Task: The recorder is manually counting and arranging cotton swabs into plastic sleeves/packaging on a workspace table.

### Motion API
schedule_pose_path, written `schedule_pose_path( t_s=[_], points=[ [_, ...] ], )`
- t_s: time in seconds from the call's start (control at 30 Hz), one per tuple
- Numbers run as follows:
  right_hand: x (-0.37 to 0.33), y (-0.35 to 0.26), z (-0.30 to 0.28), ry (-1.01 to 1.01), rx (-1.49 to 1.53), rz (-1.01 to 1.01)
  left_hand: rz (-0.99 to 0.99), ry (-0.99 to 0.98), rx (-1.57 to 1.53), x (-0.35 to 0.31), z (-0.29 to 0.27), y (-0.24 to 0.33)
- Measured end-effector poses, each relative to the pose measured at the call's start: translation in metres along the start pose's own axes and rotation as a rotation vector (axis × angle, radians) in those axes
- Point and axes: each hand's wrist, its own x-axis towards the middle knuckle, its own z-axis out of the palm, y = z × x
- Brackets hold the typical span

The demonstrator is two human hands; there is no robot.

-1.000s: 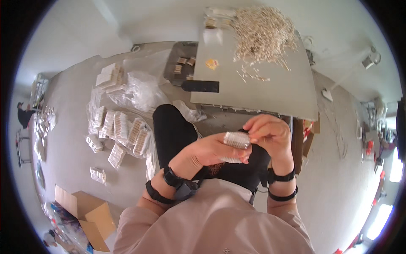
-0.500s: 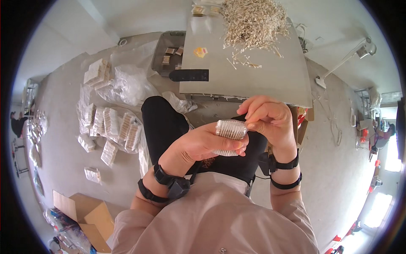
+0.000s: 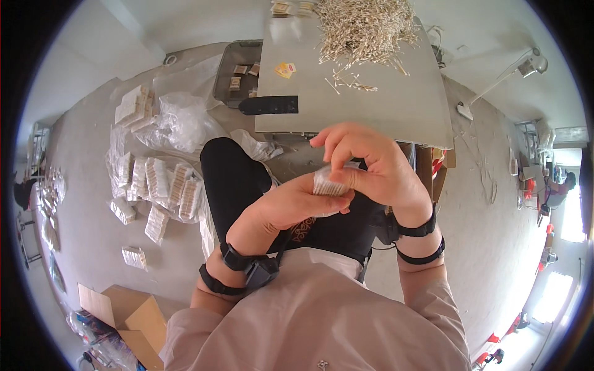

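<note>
Above my lap, a clear-wrapped pack of cotton swabs (image 3: 323, 184) is gripped by my left hand (image 3: 291, 203), its thumb across the front and fingers behind. My right hand (image 3: 378, 166) reaches over from the right, thumb and forefinger closed on the upper edge of the wrap, the other fingers raised. It covers the right part of the pack, so the exact pinch point is partly hidden. Beyond my hands, a big heap of loose cotton swabs (image 3: 368, 31) lies on the grey table (image 3: 352, 114).
A yellow packet (image 3: 285, 70) and a black strip (image 3: 269, 105) lie on the table. Beside it stands a grey bin (image 3: 226, 83) holding small packs. Several wrapped swab packs (image 3: 156, 179) and plastic bags (image 3: 182, 120) cover the floor at left. An open cardboard box (image 3: 124, 309) sits near left.
My right hand has moved left across the pack, from its right end to its upper edge. My left hand keeps its grip. The whole view has shifted slightly.
</note>
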Motion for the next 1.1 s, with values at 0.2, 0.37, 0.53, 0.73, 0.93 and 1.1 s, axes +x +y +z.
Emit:
schedule_pose_path(
  t_s=[0.2,0.37,0.53,0.73,0.93,1.1],
  points=[
    [-0.003,0.015,0.019,0.234,0.345,0.095,-0.036,0.068,0.005,-0.005,-0.002,0.015],
    [-0.002,0.007,0.008,0.094,0.080,0.208,-0.037,0.101,0.055,-0.003,-0.006,0.014],
    [0.003,0.007,0.010,0.105,0.200,0.319,-0.021,0.039,0.106,0.005,-0.014,0.012],
    [0.007,0.017,0.010,0.137,-0.119,0.179,0.086,0.244,0.266,0.008,-0.011,0.021],
    [0.020,0.038,0.012,0.161,-0.089,0.234,0.136,0.448,0.344,0.024,-0.047,0.003],
    [0.021,0.081,0.007,0.260,-0.061,0.273,0.151,0.528,0.292,0.040,-0.070,0.003]
  ],
)
